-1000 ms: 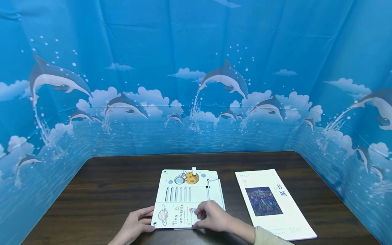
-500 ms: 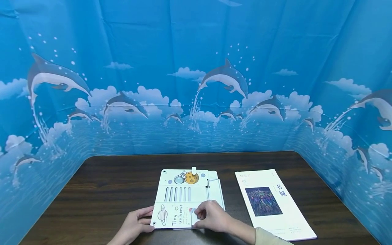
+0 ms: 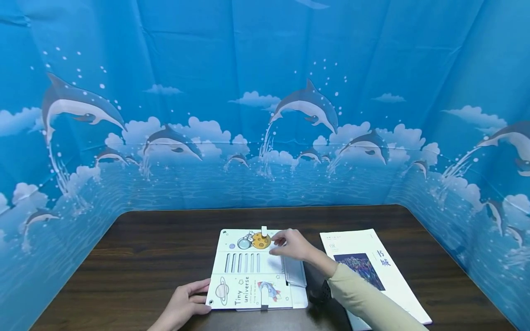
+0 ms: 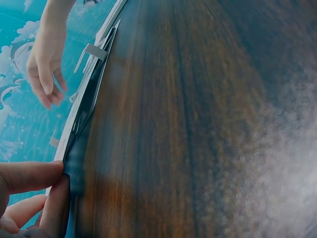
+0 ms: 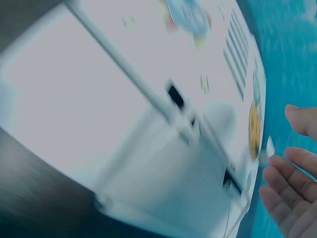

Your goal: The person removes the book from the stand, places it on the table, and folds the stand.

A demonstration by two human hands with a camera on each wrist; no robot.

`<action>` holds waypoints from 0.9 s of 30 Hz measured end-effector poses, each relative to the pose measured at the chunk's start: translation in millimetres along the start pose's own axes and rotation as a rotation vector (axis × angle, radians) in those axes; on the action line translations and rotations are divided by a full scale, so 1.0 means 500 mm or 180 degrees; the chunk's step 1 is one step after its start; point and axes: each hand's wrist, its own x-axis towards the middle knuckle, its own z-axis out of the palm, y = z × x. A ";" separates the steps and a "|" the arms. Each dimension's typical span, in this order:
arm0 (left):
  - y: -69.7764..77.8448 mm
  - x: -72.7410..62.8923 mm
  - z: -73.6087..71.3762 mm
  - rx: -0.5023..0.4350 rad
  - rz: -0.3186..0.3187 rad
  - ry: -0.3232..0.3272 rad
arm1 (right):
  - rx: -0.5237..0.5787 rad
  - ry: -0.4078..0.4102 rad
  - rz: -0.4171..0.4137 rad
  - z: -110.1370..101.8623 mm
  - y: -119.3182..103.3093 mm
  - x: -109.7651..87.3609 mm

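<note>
A white book stand (image 3: pixel 244 264) lies flat on the table, printed with an astronaut, a planet, a rocket and the words "Tiny universe". My left hand (image 3: pixel 184 301) pinches its near left corner; the left wrist view has the thumb and a finger meeting at that edge. Over the far right part of the stand hovers my right hand (image 3: pixel 293 245), fingers loosely spread with nothing held. One white page clip (image 3: pixel 264 231) stands at the far edge. Another page clip (image 3: pixel 264 298) crosses the near edge, beside the rocket. The right wrist view is blurred.
A white book (image 3: pixel 397 280) with a dark picture on its cover lies to the right, partly hidden by my right sleeve (image 3: pixel 368 294). Behind the dark wooden table (image 3: pixel 136 262) hangs a blue dolphin curtain (image 3: pixel 232 115).
My right hand has let go of the near clip and moved away toward the stand's far edge, uncovering the rocket and clip. My left hand stays at the corner.
</note>
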 end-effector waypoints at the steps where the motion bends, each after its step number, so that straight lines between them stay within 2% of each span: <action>1: 0.000 0.000 -0.001 0.0002 0.0002 -0.0002 | -0.0001 0.0047 0.0045 -0.002 0.009 0.009; 5: -0.002 0.002 -0.003 0.0012 -0.0002 -0.0018 | -0.0013 0.0166 0.0259 -0.004 0.034 0.040; 12: -0.004 0.005 -0.002 0.0043 -0.0061 0.0007 | 0.0096 0.0128 0.0591 0.006 0.042 0.076; 17: -0.003 0.005 -0.001 0.0045 -0.0073 0.0022 | 0.0061 0.0111 0.0641 0.017 0.045 0.092; 21: -0.003 0.003 -0.003 0.0027 -0.0008 -0.0015 | -0.0061 0.0097 0.0647 0.026 0.042 0.103; 27: -0.004 0.004 -0.002 -0.0024 -0.0009 -0.0042 | -0.0164 0.0136 0.0865 0.031 0.037 0.113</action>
